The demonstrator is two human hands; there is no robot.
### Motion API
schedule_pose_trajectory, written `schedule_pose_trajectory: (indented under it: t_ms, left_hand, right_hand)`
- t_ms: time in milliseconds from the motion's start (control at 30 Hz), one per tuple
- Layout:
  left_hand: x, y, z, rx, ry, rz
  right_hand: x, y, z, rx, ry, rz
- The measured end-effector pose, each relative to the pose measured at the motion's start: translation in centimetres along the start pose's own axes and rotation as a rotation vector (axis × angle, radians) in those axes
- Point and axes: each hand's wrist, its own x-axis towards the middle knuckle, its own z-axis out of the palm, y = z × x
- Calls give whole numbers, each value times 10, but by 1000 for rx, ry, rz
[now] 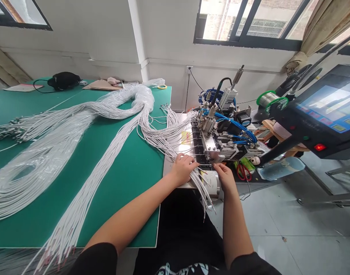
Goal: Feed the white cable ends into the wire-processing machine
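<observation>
A single white cable (205, 164) is stretched across the front of a metal machine (210, 143). My left hand (183, 169) is closed on it, thumb and fingertips pinched at the machine's near edge. My right hand (225, 176) pinches the cable's other end by the machine head; the small tip is mostly hidden by the fingers. Under my left hand passes a bundle of white cables (202, 185), its loose ends hanging over the table edge. More white cables (166, 135) fan out from the green table (129, 168) to the machine's feed slots.
Cable bundles in plastic wrap (45, 168) cover the table's left side. A control screen (329, 105) stands at right, with a solder wire spool (272, 101) behind it. Red-handled scissors (244, 172) and a clear plastic bottle (283, 169) lie beside the machine.
</observation>
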Motion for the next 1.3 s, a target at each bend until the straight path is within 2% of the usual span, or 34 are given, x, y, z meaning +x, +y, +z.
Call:
schedule_pose_trajectory:
  t_ms: [167,300,400,500,600,700,800,900,1100,1167,1300]
  left_hand:
    - [-2,-2,3,30,68,20]
    - [-3,-3,6,58,135,25]
    - [-4,-3,7,62,175,32]
    - [-3,-3,5,65,204,36]
    - [-3,-2,2,70,226,46]
    - [-3,-2,1,65,217,49]
    - [-3,-2,1,59,192,45]
    - [-3,-1,-2,60,189,11]
    - [-3,2,-8,52,248,-156]
    - [-2,2,-8,64,238,-132]
    - [-2,-2,-5,73,207,20]
  right_hand:
    - [-9,0,-16,-240,106,-144]
    - [-22,-13,-22,-324,117,-196]
    - [-36,-29,-19,-402,65,-239]
    - [-48,-43,-10,-487,-43,-342]
    - [-52,-50,-1,-582,-146,-443]
    - [-50,-50,7,-641,-173,-496]
    - [-45,-49,12,-661,-146,-563]
    - [-40,-47,15,-700,-67,-621]
    - [-34,-46,17,-758,59,-640]
    - [-33,-47,17,-756,62,-645]
    - [-31,-50,16,-728,32,-655]
